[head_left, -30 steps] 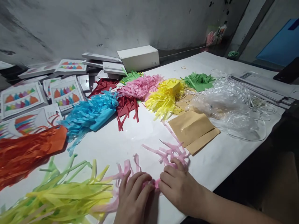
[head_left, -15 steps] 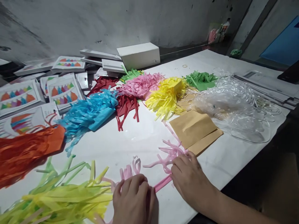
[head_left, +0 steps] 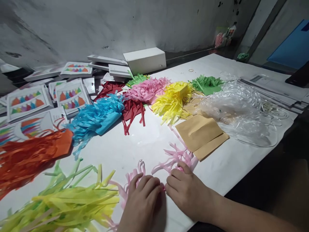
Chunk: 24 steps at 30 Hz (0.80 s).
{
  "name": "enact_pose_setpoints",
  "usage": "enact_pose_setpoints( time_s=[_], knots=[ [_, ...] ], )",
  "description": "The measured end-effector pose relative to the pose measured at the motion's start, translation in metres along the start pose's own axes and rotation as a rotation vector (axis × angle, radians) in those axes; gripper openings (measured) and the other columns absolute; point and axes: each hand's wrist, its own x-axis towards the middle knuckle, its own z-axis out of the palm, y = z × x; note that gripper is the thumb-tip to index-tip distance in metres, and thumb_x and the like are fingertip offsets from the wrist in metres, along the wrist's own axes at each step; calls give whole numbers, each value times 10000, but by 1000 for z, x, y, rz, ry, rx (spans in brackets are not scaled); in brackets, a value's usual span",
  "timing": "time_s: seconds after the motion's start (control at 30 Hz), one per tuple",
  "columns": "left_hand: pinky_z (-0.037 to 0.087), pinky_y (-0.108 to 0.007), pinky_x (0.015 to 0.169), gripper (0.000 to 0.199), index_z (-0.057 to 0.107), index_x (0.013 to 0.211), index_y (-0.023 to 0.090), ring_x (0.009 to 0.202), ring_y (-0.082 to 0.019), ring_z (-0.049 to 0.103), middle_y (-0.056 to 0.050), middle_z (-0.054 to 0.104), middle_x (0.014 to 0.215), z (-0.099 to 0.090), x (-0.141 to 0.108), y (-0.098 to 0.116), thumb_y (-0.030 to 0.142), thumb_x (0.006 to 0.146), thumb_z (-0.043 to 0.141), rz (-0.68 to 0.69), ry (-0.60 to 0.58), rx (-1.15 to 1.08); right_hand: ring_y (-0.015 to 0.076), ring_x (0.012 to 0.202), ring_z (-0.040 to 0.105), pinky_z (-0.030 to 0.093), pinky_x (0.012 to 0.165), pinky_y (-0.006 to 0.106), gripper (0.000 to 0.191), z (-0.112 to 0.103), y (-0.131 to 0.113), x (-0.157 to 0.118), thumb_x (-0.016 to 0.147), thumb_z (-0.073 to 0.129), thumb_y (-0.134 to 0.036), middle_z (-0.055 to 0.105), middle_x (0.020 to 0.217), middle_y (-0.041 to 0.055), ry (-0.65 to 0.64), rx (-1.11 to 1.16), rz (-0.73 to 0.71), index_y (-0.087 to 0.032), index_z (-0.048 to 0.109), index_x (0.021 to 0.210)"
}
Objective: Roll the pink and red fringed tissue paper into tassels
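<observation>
grey, stained wall (head_left: 96, 32) rises behind a table spread with white paper (head_left: 147, 148). a plain white oblong cardboard box (head_left: 145, 62) stands by the wall, with a tiny dark mark on its side too small to read. to its left lie flat white packets (head_left: 70, 95) printed with rows of coloured tassels; the small lettering on them cannot be made out. a white bottle (head_left: 231, 31) in the far corner has a label, also illegible.

near the front edge, the left hand (head_left: 145, 196) and right hand (head_left: 183, 188) are close together, fingers curled in and gripping a pink fringed tissue-paper piece (head_left: 184, 157); its bright pink middle shows between them, though the fingertips are partly hidden. its loose strips fan out beyond both hands, just short of a folded brown paper sheet (head_left: 199, 132). yellow and green tissue strips (head_left: 74, 204) lie left of the left hand.
</observation>
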Motion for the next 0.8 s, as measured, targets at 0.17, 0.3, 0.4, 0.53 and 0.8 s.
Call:
enact_pose_setpoints(
  time_s=[0.17, 0.3, 0.4, 0.53, 0.8],
  knots=[
    [396, -435, 977, 218, 680, 921, 255, 932, -231, 613, -50, 710, 949, 4, -6, -6, 158, 921, 485, -34, 44, -124, 194, 720, 461, 341, 989, 441, 233, 7, -1, 1, 905, 443, -36, 566, 763, 21, 69, 58, 9, -177, 575, 774],
    [342, -376, 946, 248, 656, 942, 262, 913, -183, 591, 3, 703, 960, 3, -10, -10, 91, 949, 478, -52, -30, -221, 196, 780, 482, 308, 1075, 463, 246, 5, 7, -8, 926, 442, -23, 575, 785, 16, 32, 91, 21, -177, 578, 792],
    [342, -360, 897, 196, 646, 941, 267, 904, -173, 579, 12, 689, 956, 1, -14, -11, 95, 953, 553, -79, -53, -227, 193, 829, 500, 282, 1129, 459, 251, 0, 15, -17, 933, 448, -14, 582, 799, 17, 50, 136, 78, -183, 577, 801],
    [339, -401, 904, 209, 636, 999, 256, 941, -201, 581, -14, 701, 999, 0, -20, -10, 105, 974, 493, -40, -30, -164, 195, 914, 527, 262, 1162, 463, 205, -3, 20, -26, 900, 497, -17, 627, 900, 26, 78, 192, 162, -190, 573, 822],
    [351, -451, 842, 169, 614, 873, 238, 845, -242, 637, -29, 710, 948, -1, -6, -3, 109, 926, 517, -136, -143, 65, 239, 933, 542, 218, 1163, 544, 72, 2, 2, -18, 902, 598, -117, 614, 915, 48, 1, 0, 386, -185, 588, 879]
  ],
)
